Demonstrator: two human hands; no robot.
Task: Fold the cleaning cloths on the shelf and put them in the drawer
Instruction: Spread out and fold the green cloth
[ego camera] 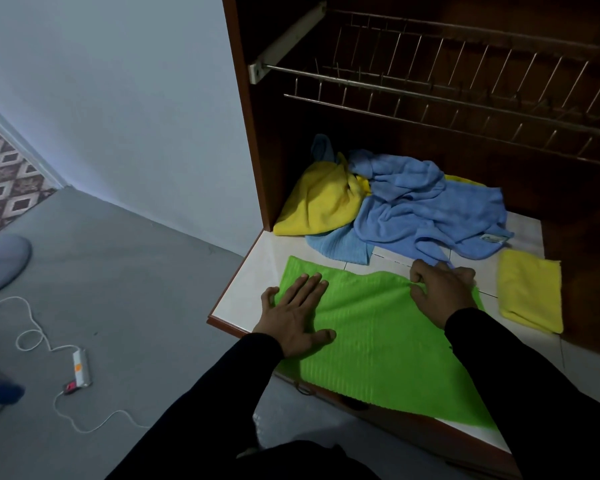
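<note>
**Green cloth pinned and pinched for its fold**

The ribbed bright-green microfibre cloth [378, 341] is spread at the near edge of the white tiled shelf [246, 275], its near part hanging over the edge. The left hand [297, 315] is laid flat on its left side, fingers straight and released. The right hand [442, 289] is curled at the far edge, its fingers grasping a pinch of the fabric.

For a clean fold, the left side is best kept pinned while the pinched edge is drawn over, corners matched before the crease is pressed.

Farther back, a crumpled blue cloth [426, 213] and a crumpled yellow cloth [321, 199] are heaped unfolded; a folded yellow cloth [530, 294] lies to the right. A wire dish rack [465, 91] is mounted above in the brown wooden cabinet [243, 109]. No drawer can be made out. On the grey floor [136, 271] at left, a white power strip [81, 367] is trailed.
</note>
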